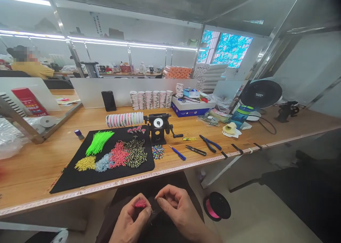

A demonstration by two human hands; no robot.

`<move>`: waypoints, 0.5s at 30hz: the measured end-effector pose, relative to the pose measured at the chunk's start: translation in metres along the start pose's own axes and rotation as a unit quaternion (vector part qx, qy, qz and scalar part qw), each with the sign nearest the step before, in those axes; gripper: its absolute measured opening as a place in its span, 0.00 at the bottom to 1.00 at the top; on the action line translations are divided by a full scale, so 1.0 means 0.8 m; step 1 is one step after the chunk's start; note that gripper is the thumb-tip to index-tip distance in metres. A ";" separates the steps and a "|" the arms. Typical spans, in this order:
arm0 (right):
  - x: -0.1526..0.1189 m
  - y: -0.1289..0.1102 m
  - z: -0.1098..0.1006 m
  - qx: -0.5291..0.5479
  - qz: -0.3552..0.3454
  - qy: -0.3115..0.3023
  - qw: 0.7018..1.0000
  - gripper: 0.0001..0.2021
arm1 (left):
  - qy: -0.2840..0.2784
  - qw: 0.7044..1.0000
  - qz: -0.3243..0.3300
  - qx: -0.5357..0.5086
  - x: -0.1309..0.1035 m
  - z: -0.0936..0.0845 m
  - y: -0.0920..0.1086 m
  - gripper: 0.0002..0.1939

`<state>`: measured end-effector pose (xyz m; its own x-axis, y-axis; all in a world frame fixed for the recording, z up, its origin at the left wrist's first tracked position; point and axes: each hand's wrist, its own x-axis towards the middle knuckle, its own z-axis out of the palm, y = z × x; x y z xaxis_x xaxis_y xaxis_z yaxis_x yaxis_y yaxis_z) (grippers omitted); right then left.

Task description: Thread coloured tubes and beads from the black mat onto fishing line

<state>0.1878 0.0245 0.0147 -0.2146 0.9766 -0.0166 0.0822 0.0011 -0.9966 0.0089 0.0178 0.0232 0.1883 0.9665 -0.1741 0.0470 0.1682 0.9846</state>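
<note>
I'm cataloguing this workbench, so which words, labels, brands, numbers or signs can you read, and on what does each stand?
No text here reads with certainty.
Red canister: bold white lettering, too blurred.
Black round object: pale lettering, too blurred.
Blue-and-white box: print on its side, too small.
Measuring strip along the front: markings too small.
Wall sign: vertical characters, too blurred.
Dial on the black cranked device: markings too small.
</note>
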 end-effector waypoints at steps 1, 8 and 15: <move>0.000 0.002 0.000 0.004 -0.002 0.000 1.000 0.16 | 0.004 1.000 0.008 0.013 0.000 0.000 0.002 0.18; 0.001 0.014 0.002 0.018 -0.025 0.001 1.000 0.15 | 0.001 0.999 0.006 0.039 -0.001 0.002 0.008 0.14; 0.000 0.004 0.001 0.069 -0.004 -0.025 0.997 0.17 | -0.001 1.000 0.006 0.022 0.000 0.004 0.007 0.17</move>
<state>0.1877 0.0240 0.0116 -0.2625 0.9649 -0.0090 -0.0529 -0.0237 -0.9983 0.0119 0.0180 0.0289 0.1904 0.9680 -0.1633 0.0884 0.1487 0.9849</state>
